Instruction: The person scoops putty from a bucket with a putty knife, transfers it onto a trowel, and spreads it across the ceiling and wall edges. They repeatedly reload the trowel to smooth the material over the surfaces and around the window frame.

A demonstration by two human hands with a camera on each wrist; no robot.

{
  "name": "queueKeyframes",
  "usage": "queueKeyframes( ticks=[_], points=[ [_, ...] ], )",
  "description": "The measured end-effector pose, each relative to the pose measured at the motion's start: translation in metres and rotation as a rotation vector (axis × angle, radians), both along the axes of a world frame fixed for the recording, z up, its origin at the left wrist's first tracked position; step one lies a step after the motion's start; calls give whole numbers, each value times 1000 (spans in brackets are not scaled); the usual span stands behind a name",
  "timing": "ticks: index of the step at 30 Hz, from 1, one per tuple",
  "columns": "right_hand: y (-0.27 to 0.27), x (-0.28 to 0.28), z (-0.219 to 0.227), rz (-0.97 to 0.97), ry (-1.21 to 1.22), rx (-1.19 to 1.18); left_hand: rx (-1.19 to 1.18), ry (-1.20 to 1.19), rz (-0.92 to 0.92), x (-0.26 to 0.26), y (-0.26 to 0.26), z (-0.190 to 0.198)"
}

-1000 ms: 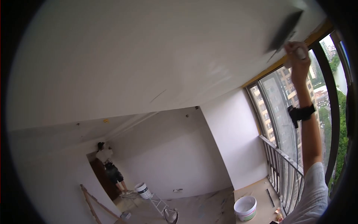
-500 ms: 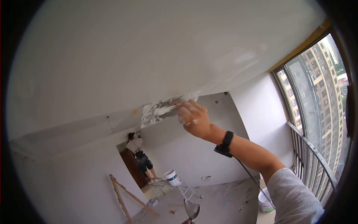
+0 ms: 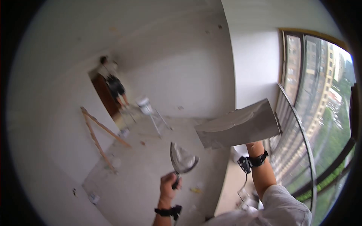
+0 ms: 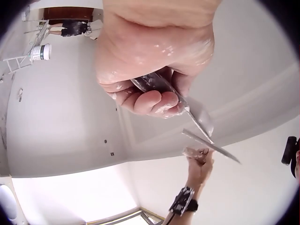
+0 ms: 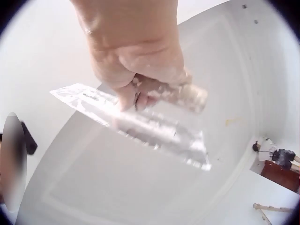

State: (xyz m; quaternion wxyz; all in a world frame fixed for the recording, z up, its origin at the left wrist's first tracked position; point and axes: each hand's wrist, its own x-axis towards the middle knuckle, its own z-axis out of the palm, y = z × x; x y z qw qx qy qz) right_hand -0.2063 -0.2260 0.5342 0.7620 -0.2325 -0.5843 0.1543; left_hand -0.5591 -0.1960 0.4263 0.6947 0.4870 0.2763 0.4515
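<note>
Trowel, lowered from overhead, hangs near scraper in head view; spreading paused, I judge. Left wrist: left hand grips scraper, trowel beyond. Right wrist: right hand clutches trowel's handle.

Grey trowel, whitish putty, brown door

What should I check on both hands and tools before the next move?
1. Left hand holding the scraper: ok, curled round its dark handle.
2. Scraper loaded: ok, pale paste sits on its blade.
3. Right hand holding the wide trowel: ok, wrapped round its grip.
4. Blades clear of each other: cannot tell; they overlap in the left wrist view.
5. Other person out of the way: ok, well away from both tools.
6. Footing: cannot tell; the wearer's feet are out of view.
</note>
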Motion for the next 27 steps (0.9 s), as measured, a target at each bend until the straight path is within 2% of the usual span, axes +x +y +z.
queueKeyframes(
  ticks=[1, 2, 4, 6, 7, 8, 10, 12, 13, 15, 16, 18, 19, 20, 22, 24, 25, 26, 27],
  points=[
    [-17, -6, -14, 403, 478, -141, 33, 62, -67, 2, 7, -4],
    [-32, -9, -19, 360, 509, -187, 30, 97, -119, 9, 15, -13],
    [-56, -8, -9, 588, 74, -78, 6, 114, -222, 29, 21, -20],
    [-93, 4, -9, 350, -127, -224, -14, 93, -385, 61, 27, -34],
    [-105, 11, -11, 305, -197, -237, -46, 71, -466, 78, 26, -37],
    [-117, 20, -18, 282, -222, -276, -50, 77, -515, 97, 24, -40],
    [-138, 25, -22, 99, -172, -351, -55, 57, -699, 133, 20, -41],
    [-159, 44, -45, -128, -226, -494, -23, 81, -809, 169, 10, -32],
    [-171, 50, -51, -238, -312, -691, 10, 49, -893, 187, 6, -29],
    [-193, 73, -95, -472, -424, -1030, 53, 30, -1036, 222, -4, -23],
    [-210, 83, -119, -577, -437, -1232, 59, -8, -1049, 240, -11, -17],
    [-247, 90, -157, -785, -651, -1417, 83, -39, -1113, 275, -29, -3],
    [-272, 92, -176, -835, -390, -1357, 124, -43, -1043, 293, -44, 2],
    [-295, 91, -187, -937, -185, -1196, 163, -53, -971, 312, -60, 5],
    [-331, 81, -184, -725, 658, -796, 235, -52, -965, 347, -92, 0],
    [-343, 73, -159, -584, 1110, -203, 298, -52, -971, 371, -136, 0],
    [-358, 85, -194, -560, 1196, -192, 407, -83, -994, 385, -153, -5],
    [-371, 87, -192, -620, 1207, -141, 489, -92, -980, 393, -174, -6],
    [-376, 88, -188, -524, 1244, -55, 611, -88, -974, 404, -186, -18]
  ],
)
